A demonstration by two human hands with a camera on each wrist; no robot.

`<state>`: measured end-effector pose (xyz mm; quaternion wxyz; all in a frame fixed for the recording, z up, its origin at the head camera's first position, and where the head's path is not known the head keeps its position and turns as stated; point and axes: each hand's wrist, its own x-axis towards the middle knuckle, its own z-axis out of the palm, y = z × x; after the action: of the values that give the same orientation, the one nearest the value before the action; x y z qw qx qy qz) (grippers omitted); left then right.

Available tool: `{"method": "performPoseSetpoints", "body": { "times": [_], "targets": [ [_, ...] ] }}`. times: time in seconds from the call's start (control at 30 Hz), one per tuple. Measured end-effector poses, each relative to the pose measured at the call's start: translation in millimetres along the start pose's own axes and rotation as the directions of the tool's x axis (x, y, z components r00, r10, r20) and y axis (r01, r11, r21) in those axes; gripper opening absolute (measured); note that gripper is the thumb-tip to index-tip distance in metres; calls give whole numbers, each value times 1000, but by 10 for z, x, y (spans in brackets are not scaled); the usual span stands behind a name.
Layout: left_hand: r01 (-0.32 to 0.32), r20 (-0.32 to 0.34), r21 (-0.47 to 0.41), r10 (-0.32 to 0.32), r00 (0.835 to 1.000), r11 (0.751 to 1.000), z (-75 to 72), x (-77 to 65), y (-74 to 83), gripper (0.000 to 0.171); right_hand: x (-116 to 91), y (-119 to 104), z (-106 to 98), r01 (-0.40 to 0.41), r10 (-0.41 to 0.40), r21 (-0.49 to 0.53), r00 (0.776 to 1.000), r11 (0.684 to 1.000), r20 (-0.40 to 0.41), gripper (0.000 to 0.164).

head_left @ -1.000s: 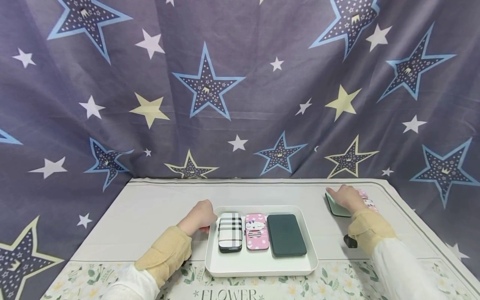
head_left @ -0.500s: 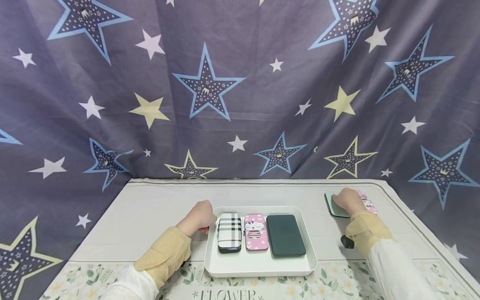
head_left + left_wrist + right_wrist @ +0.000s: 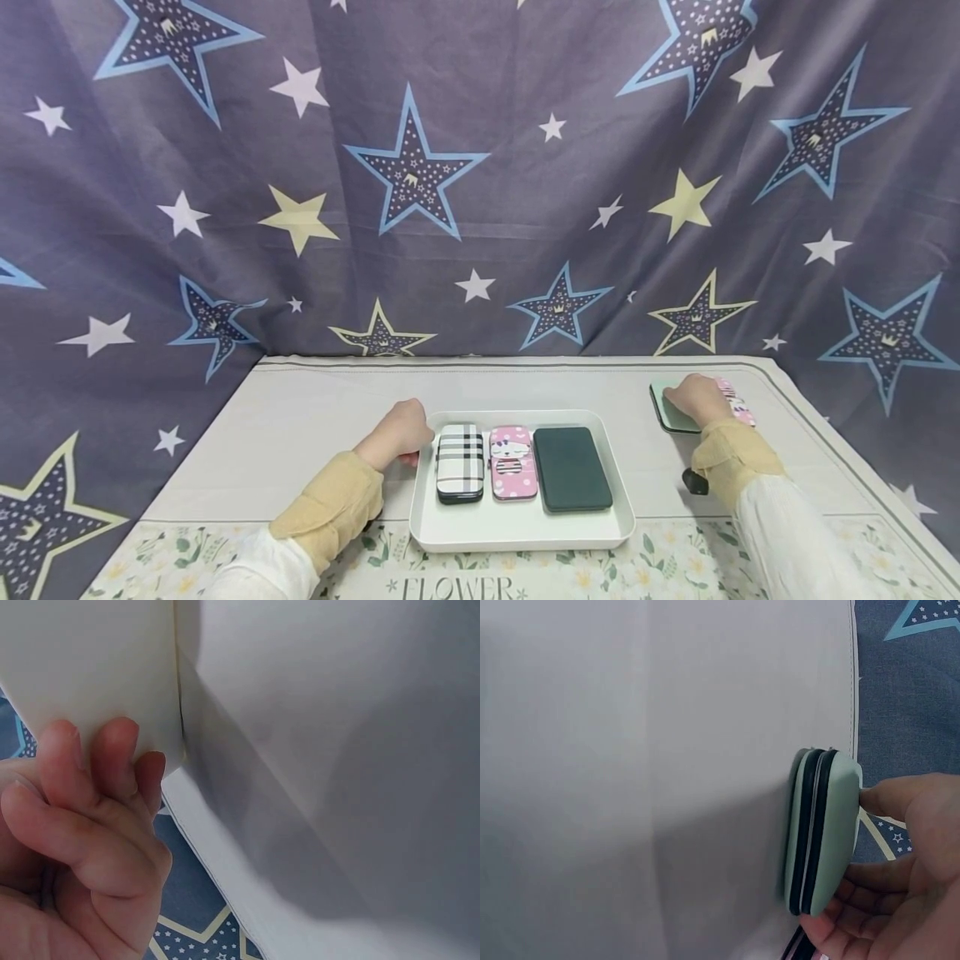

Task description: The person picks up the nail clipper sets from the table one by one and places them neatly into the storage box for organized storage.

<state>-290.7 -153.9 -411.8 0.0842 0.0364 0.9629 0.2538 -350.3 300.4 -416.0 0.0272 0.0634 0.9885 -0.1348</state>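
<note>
Firstly, head view, as I see it from where I stand: the left hand is at the left side of a white tray, fingers curled at its rim. In the tray, left to right: a plaid case, a pink cat-print case and a dark green case, all upright to the tray's length and none stacked. Well to the right of the tray, near the far right corner of the tablecloth, the right hand covers part of a mint-green case. A second pink case shows just beyond that hand, partly hidden. Star-printed curtain behind.

Left wrist view: curled fingers press their tips to the tray's outer wall; hold is narrow, on the tray. Thumb's contact unclear.

Right wrist view: the mint-green case, seen edge-on with dark bands along its side, is between thumb and fingers, a grip about as wide as the case. Cannot tell whether its underside touches the cloth. A sliver of pink shows below it.
</note>
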Motion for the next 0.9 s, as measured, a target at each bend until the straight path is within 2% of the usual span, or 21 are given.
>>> {"method": "performPoseSetpoints", "body": {
  "times": [0.47, 0.77, 0.9],
  "targets": [
    [-3, -7, 9, 3, 1000, 1000, 11, 6, 0, 18, -4, 11, 17, -9, 11, 43, 999, 999, -49, 53],
    [-1, -5, 10, 1, 1000, 1000, 2, 1, 4, 18, 27, 84, 50, -17, 28, 140, 996, 990, -79, 49],
    [-7, -8, 9, 7, 1000, 1000, -2, -3, 0, 17, 22, 88, 37, -61, 77, 230, 995, 971, -59, 50]
  ]
}}
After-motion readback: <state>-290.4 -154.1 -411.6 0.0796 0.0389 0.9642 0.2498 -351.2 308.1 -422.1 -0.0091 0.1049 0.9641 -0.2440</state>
